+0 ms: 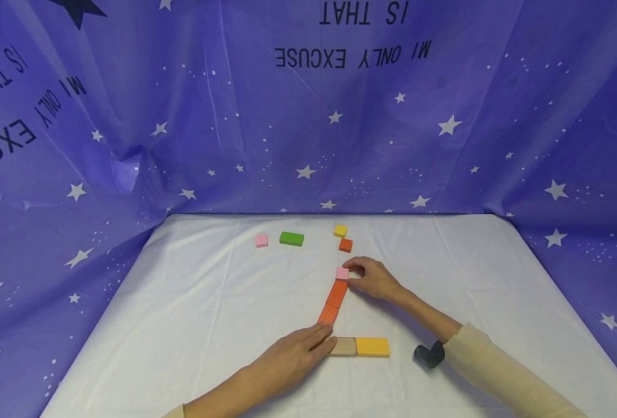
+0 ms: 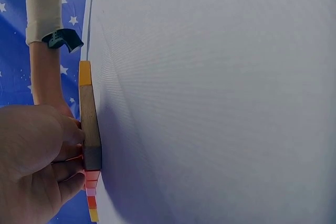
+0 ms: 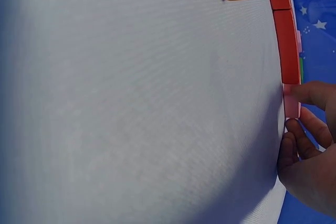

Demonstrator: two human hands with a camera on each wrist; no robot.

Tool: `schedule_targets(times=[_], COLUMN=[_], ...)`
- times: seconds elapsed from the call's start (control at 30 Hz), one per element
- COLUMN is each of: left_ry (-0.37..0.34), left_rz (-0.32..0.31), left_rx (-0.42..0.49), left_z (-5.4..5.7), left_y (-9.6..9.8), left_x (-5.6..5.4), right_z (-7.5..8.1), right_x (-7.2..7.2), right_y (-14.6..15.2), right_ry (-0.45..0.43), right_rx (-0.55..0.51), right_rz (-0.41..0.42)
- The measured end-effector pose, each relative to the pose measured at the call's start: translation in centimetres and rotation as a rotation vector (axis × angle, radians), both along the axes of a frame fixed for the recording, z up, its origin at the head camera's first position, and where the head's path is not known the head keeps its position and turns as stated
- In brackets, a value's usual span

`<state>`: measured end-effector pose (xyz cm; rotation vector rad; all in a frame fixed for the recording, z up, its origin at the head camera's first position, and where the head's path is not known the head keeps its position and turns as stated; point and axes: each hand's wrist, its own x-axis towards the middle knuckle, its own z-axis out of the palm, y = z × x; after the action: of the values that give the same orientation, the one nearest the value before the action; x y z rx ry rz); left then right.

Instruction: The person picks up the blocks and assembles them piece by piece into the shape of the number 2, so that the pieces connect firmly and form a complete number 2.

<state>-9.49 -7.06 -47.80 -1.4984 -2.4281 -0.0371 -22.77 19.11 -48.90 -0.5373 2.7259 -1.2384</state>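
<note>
My right hand (image 1: 375, 278) pinches a small pink block (image 1: 342, 273) between thumb and fingers at the far end of a slanting row. Two orange-red blocks (image 1: 336, 294) continue that row toward me, end to end. In the right wrist view a finger lies over the pink block (image 3: 291, 103), flush with the red block (image 3: 286, 45). My left hand (image 1: 293, 355) rests with extended fingers at the row's near end, over the lower red block and the left end of a plain wooden block (image 1: 343, 346). A yellow-orange block (image 1: 372, 347) adjoins the wooden one on its right.
Beyond the row lie a small orange block (image 1: 346, 245) and a yellow block (image 1: 341, 231). Farther left are a green block (image 1: 291, 238) and another pink block (image 1: 262, 241). A dark device (image 1: 429, 355) sits at my right sleeve. A starry purple curtain (image 1: 308, 139) backs the white-covered table (image 1: 209, 325).
</note>
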Motion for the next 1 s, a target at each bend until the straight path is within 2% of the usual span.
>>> schedule_targets(times=[0.37, 0.67, 1.0], left_ry=[0.014, -0.012, -0.009], left_rz=[-0.004, -0.006, -0.001], left_rx=[-0.002, -0.007, -0.010], left_z=[0.00, 0.12, 0.12], left_y=[0.01, -0.03, 0.03], left_x=[-0.05, 0.01, 0.00], right_z=[0.13, 0.04, -0.01], right_x=[0.05, 0.00, -0.14], right_y=[0.05, 0.06, 0.16], right_ry=[0.001, 0.003, -0.014], right_rx=[0.006, 0.018, 0.016], right_rz=[0.002, 0.005, 0.010])
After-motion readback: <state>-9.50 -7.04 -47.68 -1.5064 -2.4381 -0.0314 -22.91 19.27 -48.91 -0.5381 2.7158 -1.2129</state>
